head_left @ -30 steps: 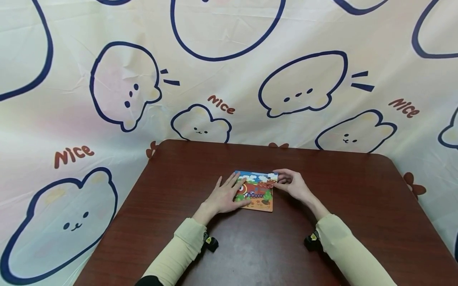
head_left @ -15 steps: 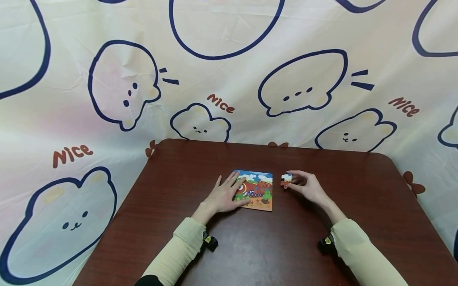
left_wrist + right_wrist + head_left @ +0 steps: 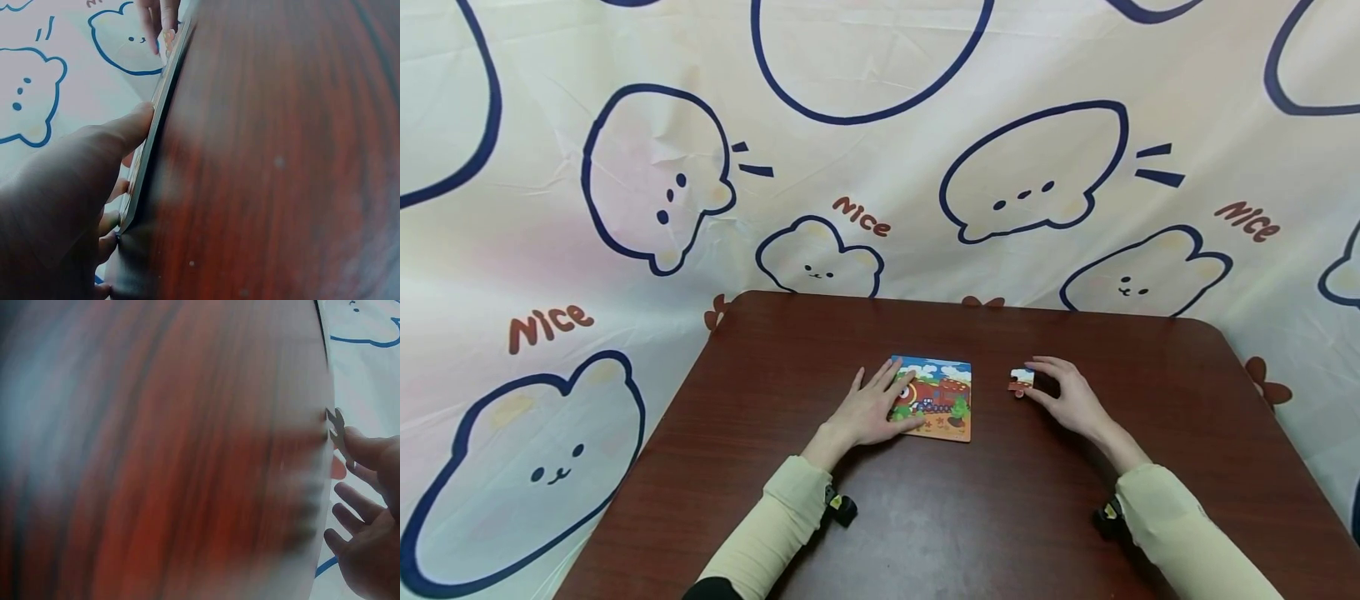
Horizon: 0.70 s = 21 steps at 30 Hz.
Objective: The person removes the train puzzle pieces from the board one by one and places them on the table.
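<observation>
Far left: pale printed drape [image 3: 542,217], navy-outlined cartoon animals and "Nice" lettering, running behind the whole dark red-brown surface [image 3: 700,467]. Next, a pale yellow-green sleeve [image 3: 767,525] and a small black wrist device [image 3: 841,507].

Of the two hands, the left hand [image 3: 867,412] lies over the left part of a picture board [image 3: 943,400], fingers spread, clamped on nothing. Left wrist view: its thumb rests at the board's near edge.

Board lies on the surface between the hands: blue sky and white clouds on top, red shapes mid, green bush, orange strip along the bottom.

Right of the board, apart from it: small puzzle piece [image 3: 1021,381], white and red, pinched by the right hand [image 3: 1071,400] between thumb and fingers; remaining fingers spread. Cannot tell whether the piece touches the surface. Farther right, second black wrist device [image 3: 1108,518], matching sleeve [image 3: 1195,533].
</observation>
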Tool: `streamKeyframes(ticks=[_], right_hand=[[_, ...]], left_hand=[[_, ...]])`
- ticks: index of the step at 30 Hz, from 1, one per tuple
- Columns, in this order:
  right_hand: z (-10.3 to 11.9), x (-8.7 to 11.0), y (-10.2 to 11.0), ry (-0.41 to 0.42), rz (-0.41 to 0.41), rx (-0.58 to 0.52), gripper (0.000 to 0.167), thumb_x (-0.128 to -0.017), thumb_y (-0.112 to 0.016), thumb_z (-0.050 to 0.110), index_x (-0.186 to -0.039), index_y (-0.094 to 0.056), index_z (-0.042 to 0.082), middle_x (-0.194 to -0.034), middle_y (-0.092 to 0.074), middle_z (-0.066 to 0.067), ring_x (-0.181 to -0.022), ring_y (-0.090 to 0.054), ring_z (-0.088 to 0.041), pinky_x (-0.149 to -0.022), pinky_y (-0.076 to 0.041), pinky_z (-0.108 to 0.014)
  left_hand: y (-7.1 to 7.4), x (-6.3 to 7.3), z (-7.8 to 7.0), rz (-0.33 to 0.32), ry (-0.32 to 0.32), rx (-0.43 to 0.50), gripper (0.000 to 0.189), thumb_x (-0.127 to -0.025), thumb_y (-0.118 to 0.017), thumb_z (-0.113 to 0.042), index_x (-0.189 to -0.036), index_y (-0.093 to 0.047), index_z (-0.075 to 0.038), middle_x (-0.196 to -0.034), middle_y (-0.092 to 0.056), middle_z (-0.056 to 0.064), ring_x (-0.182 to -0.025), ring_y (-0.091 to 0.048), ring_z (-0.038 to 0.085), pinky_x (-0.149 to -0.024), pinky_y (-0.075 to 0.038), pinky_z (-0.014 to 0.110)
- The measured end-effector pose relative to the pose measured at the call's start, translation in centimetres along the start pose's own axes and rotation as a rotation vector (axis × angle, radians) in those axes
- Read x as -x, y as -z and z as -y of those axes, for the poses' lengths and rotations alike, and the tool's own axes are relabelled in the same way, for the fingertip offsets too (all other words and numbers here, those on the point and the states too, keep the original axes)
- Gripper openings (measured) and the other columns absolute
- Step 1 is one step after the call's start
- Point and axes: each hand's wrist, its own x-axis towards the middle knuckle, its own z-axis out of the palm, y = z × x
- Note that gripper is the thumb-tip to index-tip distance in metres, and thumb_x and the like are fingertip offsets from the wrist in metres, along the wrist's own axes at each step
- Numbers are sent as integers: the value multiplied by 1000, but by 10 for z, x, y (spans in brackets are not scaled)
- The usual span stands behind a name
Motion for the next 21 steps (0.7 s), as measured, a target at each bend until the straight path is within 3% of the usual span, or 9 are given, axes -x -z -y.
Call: streamKeyframes(ticks=[9,21], right_hand=[[-11,4,10,-9,80,82,46,-104,-74,8,-147,-64,-7,-161,-48,-36,-153,-38,-58,-123,-34,-77],[-23,5,20,-2,80,96,46,-103,-74,5,-146,-64,-9,-161,-46,-39,-151,-38,-61,-121,-34,-79]], left_hand=[[0,0,0,0,-1,-5,90,-106,-58,-69,-177,-27,-23,-187,-16,8,-176,-11,27,-139,-9,69],[3,4,2,-5,7,2,91,-105,-59,-69,-177,-28,-23,-187,-16,7,-175,-12,28,-140,-10,68]])
